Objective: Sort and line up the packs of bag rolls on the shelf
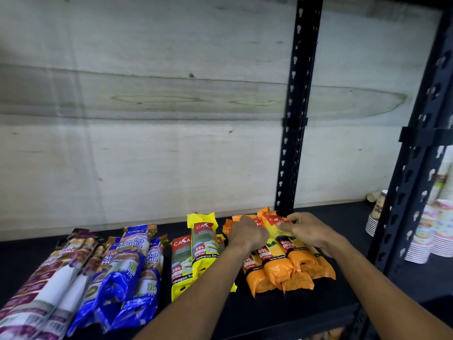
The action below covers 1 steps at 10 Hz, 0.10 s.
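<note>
Head view: both hands are down on the orange packs [289, 263] at the right end of the row. The left hand [247, 233] lies knuckles-up over the far left part of that group, fingers curled down onto the wrappers. The right hand [310, 230] rests on the far right part, fingers bent around the top pack's red header; whether it truly pinches the pack or only presses it I cannot tell. The hands are apart, with the top orange pack's label showing between them.

The orange packs run with their long axis from the shelf's front edge toward the back wall, tilted slightly to the right at the far end, several overlapping in a loose heap. Both hands sit at the far, header end, so squaring them up looks like a job of swinging that end leftward; the right hand is on the outer side, best placed to push.

The wrappers are glossy, crinkled plastic film, each pack a soft sausage-shaped bundle with a flat sealed tail. Just left lie the yellow packs [193, 253], then the blue packs [127, 273] and the purple and white packs [46, 278], all roughly parallel on the black shelf [294, 315]. A perforated metal post [294, 119] stands behind the orange group, and stacked paper cups [426, 236] sit well apart to the right.
</note>
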Available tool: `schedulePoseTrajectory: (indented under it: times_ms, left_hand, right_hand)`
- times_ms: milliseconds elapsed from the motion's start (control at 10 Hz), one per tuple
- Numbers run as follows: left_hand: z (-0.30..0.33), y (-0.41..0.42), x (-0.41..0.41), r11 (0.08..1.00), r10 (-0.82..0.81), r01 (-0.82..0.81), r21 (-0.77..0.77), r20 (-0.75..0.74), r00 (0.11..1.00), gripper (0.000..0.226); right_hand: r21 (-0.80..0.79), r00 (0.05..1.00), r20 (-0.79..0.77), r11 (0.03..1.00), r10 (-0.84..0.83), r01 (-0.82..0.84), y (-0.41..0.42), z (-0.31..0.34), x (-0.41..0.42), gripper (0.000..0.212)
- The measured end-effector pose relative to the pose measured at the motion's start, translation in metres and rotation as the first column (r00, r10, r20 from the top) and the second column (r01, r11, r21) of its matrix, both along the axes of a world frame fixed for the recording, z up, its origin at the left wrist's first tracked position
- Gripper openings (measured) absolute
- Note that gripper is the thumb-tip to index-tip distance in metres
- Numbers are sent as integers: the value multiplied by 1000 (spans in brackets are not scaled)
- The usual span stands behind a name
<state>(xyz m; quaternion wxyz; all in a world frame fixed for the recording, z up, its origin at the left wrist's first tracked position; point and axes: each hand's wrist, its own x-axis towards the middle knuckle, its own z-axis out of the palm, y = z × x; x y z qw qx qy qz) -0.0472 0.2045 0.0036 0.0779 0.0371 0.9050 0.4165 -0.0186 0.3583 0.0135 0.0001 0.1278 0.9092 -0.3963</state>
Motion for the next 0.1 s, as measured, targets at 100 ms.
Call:
schedulePoseTrajectory:
  times_ms: [100]
  left_hand:
    - [13,-3,9,1000,18,-18,6,-58,998,46]
  right_hand:
    - [26,998,-59,1000,-10,11,-12,13,5,61]
